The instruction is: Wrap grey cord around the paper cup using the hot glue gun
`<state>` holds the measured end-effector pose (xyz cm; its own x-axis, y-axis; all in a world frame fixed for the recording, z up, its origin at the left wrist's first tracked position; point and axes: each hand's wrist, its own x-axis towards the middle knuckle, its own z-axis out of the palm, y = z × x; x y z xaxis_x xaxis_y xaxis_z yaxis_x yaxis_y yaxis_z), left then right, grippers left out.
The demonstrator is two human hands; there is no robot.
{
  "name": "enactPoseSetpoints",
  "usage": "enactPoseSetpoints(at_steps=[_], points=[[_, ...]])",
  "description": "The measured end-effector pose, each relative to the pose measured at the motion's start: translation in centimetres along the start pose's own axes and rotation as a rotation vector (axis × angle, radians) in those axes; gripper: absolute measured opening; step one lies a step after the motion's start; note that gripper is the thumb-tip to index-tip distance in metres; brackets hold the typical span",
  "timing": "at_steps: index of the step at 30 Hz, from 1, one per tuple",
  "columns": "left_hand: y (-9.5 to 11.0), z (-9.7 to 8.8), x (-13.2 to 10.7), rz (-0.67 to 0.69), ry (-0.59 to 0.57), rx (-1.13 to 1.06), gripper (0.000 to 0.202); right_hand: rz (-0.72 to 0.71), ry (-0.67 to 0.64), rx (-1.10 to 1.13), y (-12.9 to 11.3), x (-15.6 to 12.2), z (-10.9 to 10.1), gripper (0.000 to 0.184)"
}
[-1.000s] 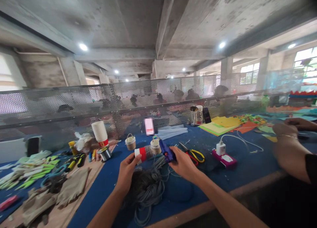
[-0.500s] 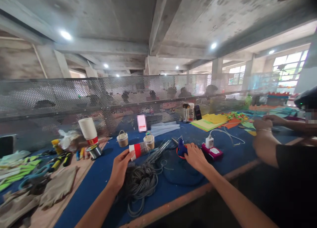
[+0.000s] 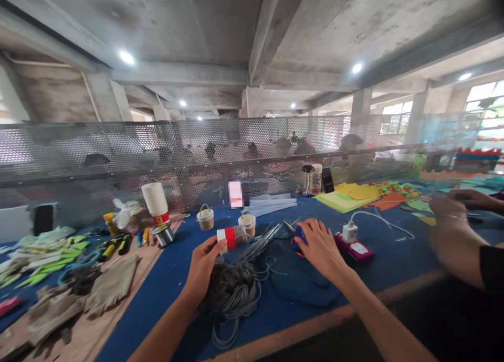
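Note:
My left hand (image 3: 202,267) is closed on a small cylinder with a red and white band (image 3: 232,237), held just above a coiled bundle of grey cord (image 3: 234,291). Thin grey wires (image 3: 264,236) fan out from beside the cylinder. My right hand (image 3: 322,247) reaches over the blue mat, fingers stretched out on a blue tool (image 3: 299,234) that lies by red-handled scissors; the hand hides most of both. Two small woven baskets (image 3: 205,218) (image 3: 248,223) stand just behind the cylinder.
A white charger (image 3: 349,232) and pink power bank (image 3: 357,249) sit right of my right hand. A paper cup stack (image 3: 155,200), pliers and cloth pieces (image 3: 110,286) lie left. Another person's arm (image 3: 452,236) works at the right. A mesh partition (image 3: 197,157) closes the back.
My right hand carried the blue tool away from the cylinder to the right and set it down near the scissors. The left hand kept hold of the cylinder.

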<state>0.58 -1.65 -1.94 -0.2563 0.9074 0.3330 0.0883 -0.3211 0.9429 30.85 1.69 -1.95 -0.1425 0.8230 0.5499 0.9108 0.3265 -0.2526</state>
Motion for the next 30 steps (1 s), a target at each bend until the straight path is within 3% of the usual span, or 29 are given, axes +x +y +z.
enactPoseSetpoints(at_steps=[3,8,11,15,18,23,26,30], points=[[0.1,0.0,-0.1,0.007,-0.025,-0.039,0.048,-0.113,-0.05,0.458,-3.9,1.4,0.9,0.033],[0.3,-0.4,-0.2,0.003,-0.064,-0.047,0.04,-0.036,-0.429,0.945,-8.2,3.8,5.8,0.067],[0.2,-0.6,-0.3,-0.008,-0.073,-0.035,0.04,0.054,-0.555,1.122,-8.5,4.6,7.4,0.049],[0.1,-0.6,-0.4,-0.005,-0.061,0.054,0.042,0.045,-0.496,1.136,-7.7,5.1,6.6,0.013],[0.2,-0.5,-0.4,0.01,-0.048,0.099,0.039,0.073,-0.463,1.164,-7.3,5.3,5.0,0.011],[0.4,-0.5,-0.5,0.034,-0.046,0.12,0.035,0.199,-0.64,1.4,-7.5,5.0,3.3,0.019],[0.4,-0.6,-0.4,0.041,-0.04,0.133,0.035,0.103,-0.614,1.313,-7.6,5.0,3.0,0.025],[0.6,-0.4,-0.5,0.024,-0.044,0.155,0.035,-0.136,-0.359,1.006,-7.6,5.1,2.6,0.017]])
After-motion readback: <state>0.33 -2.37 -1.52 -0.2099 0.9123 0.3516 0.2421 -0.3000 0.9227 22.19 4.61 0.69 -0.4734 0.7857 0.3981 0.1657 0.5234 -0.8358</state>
